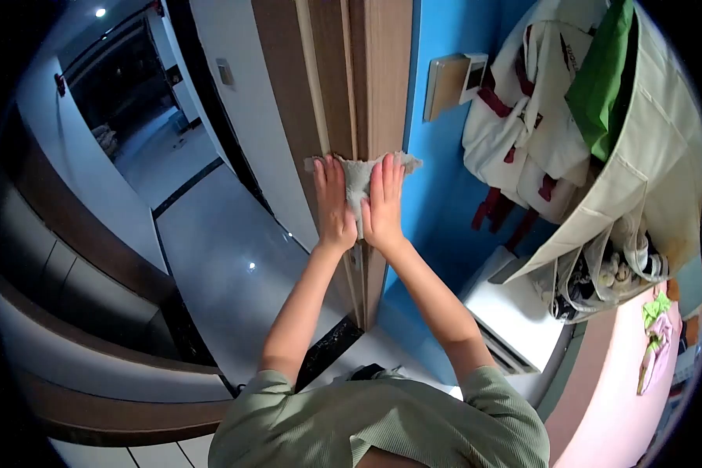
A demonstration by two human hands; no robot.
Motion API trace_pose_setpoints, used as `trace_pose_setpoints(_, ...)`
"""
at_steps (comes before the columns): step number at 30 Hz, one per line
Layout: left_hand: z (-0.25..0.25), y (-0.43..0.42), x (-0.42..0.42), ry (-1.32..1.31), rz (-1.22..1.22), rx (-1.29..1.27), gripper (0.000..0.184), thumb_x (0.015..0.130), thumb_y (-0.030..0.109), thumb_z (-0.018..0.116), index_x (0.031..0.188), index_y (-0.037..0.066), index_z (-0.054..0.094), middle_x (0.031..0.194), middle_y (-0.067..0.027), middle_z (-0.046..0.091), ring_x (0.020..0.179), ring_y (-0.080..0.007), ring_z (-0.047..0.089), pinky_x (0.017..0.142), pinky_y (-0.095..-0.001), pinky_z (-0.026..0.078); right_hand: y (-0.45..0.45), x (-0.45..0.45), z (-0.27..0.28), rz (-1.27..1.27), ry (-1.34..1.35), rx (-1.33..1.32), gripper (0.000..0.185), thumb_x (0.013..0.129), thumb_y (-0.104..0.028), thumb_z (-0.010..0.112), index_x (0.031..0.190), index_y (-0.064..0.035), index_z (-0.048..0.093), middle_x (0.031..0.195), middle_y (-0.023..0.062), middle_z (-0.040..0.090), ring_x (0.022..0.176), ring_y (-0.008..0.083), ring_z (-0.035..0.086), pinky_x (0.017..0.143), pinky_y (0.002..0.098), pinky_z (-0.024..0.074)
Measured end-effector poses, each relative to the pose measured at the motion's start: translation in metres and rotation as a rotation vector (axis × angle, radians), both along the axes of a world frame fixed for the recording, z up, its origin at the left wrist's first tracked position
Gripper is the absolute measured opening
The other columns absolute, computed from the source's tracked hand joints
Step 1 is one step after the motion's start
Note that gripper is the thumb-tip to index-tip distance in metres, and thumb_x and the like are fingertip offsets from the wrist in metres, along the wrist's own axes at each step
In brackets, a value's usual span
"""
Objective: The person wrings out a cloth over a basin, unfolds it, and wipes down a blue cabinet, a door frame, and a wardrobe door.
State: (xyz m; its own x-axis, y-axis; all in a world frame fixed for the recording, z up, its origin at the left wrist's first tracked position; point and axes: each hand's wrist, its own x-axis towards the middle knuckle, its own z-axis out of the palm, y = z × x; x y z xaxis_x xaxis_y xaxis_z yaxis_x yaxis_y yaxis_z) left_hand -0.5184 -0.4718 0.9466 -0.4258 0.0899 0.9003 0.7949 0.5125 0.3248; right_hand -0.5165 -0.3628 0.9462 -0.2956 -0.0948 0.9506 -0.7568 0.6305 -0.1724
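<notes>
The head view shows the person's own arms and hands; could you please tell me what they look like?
The left hand and right hand are bare, with no gloves, watch or bracelet visible. The forearms are uncovered too. Short, muted-green sleeves with a fine ribbed texture cover the upper arms.

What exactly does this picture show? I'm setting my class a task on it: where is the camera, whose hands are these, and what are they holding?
There is no machine here, just a person's bare hands, seen by a camera worn on the head, looking forward and down. The left hand and right hand lie flat, fingers upward, on a greyish cloth against upright brown wood. To the right are a blue wall and hanging cream fabric; to the left, a shiny floor.
</notes>
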Motion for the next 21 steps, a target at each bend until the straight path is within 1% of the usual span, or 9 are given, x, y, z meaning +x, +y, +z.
trace_pose_setpoints(3, 0.049, 0.004, -0.002, 0.079, 0.076, -0.022, 0.072, 0.09, 0.047, 0.019, 0.137, -0.006, 0.012, 0.145, -0.0203, 0.009, 0.134, -0.0396, 0.001, 0.108, -0.0479, 0.005, -0.003, -0.005, 0.056, -0.009, 0.081, -0.003, 0.064, 0.075, -0.012, 0.051, 0.135, -0.0019, 0.03, 0.141, 0.0229, 0.021, 0.13, 0.044, 0.019, 0.104, 0.054, 0.0153)
trace_pose_setpoints(4, 0.072, 0.003, -0.005, 0.057, 0.116, -0.049, 0.075, 0.089, 0.049, 0.018, 0.137, -0.007, 0.011, 0.146, -0.0203, 0.007, 0.134, -0.039, 0.0, 0.108, -0.0466, 0.005, -0.004, -0.005, 0.079, -0.018, 0.111, -0.02, 0.064, 0.076, -0.012, 0.051, 0.135, -0.0028, 0.029, 0.141, 0.0222, 0.023, 0.13, 0.0429, 0.02, 0.104, 0.0534, 0.017)
trace_pose_setpoints(7, 0.14, -0.001, -0.005, 0.183, 0.149, -0.101, 0.065, 0.091, 0.041, 0.022, 0.139, -0.002, 0.012, 0.146, -0.0181, 0.009, 0.135, -0.0355, 0.002, 0.109, -0.0433, 0.006, -0.006, -0.01, 0.144, -0.009, 0.199, -0.064, 0.066, 0.076, -0.013, 0.051, 0.136, -0.0031, 0.028, 0.141, 0.0215, 0.023, 0.13, 0.0414, 0.021, 0.104, 0.0521, 0.0176)
trace_pose_setpoints(10, 0.175, -0.002, -0.004, 0.25, 0.124, -0.107, 0.061, 0.091, 0.033, 0.029, 0.14, 0.001, 0.012, 0.146, -0.0171, 0.009, 0.135, -0.0345, 0.002, 0.109, -0.0429, 0.008, -0.006, -0.012, 0.178, 0.01, 0.245, -0.073, 0.067, 0.076, -0.013, 0.051, 0.137, -0.0032, 0.025, 0.142, 0.0212, 0.022, 0.13, 0.0403, 0.021, 0.104, 0.0508, 0.0178)
trace_pose_setpoints(13, 0.166, -0.003, 0.002, 0.208, 0.04, -0.064, 0.061, 0.09, 0.028, 0.035, 0.14, 0.001, 0.012, 0.146, -0.0167, 0.009, 0.135, -0.0347, 0.002, 0.108, -0.0433, 0.008, 0.002, -0.009, 0.174, 0.046, 0.195, -0.008, 0.069, 0.076, -0.013, 0.051, 0.138, -0.0028, 0.023, 0.143, 0.0207, 0.019, 0.131, 0.0398, 0.019, 0.105, 0.0496, 0.0173)
trace_pose_setpoints(14, 0.157, -0.005, 0.003, 0.144, -0.058, -0.011, 0.063, 0.089, 0.027, 0.04, 0.14, 0.002, 0.013, 0.147, -0.0175, 0.004, 0.135, -0.0344, 0.0, 0.108, -0.0435, 0.007, 0.006, -0.008, 0.168, 0.046, 0.169, 0.027, 0.07, 0.076, -0.014, 0.052, 0.138, -0.0011, 0.021, 0.143, 0.0216, 0.018, 0.131, 0.0405, 0.017, 0.105, 0.0506, 0.0159)
trace_pose_setpoints(17, 0.134, -0.009, 0.017, 0.097, -0.054, -0.088, 0.066, 0.089, 0.034, 0.041, 0.141, 0.004, 0.013, 0.147, -0.0189, -0.002, 0.135, -0.0355, -0.002, 0.108, -0.0451, 0.006, 0.014, -0.004, 0.132, 0.094, 0.087, 0.083, 0.071, 0.076, -0.015, 0.053, 0.137, 0.001, 0.021, 0.143, 0.0234, 0.017, 0.132, 0.0416, 0.015, 0.105, 0.0517, 0.0141)
trace_pose_setpoints(18, 0.125, -0.013, 0.016, 0.061, -0.107, -0.085, 0.068, 0.089, 0.043, 0.036, 0.141, 0.006, 0.012, 0.146, -0.02, -0.006, 0.135, -0.037, -0.004, 0.107, -0.0467, 0.005, 0.015, -0.003, 0.116, 0.098, 0.047, 0.109, 0.072, 0.076, -0.017, 0.053, 0.137, 0.0026, 0.021, 0.142, 0.0246, 0.016, 0.132, 0.043, 0.013, 0.105, 0.0529, 0.0126)
trace_pose_setpoints(21, 0.115, -0.011, 0.007, 0.057, 0.048, -0.114, 0.066, 0.09, 0.045, 0.028, 0.141, 0.006, 0.011, 0.146, -0.0196, -0.005, 0.135, -0.0373, -0.004, 0.107, -0.0472, 0.003, 0.015, 0.003, 0.086, 0.095, -0.023, 0.125, 0.069, 0.079, -0.021, 0.051, 0.137, 0.0024, 0.021, 0.143, 0.0242, 0.015, 0.132, 0.0433, 0.011, 0.105, 0.053, 0.0112)
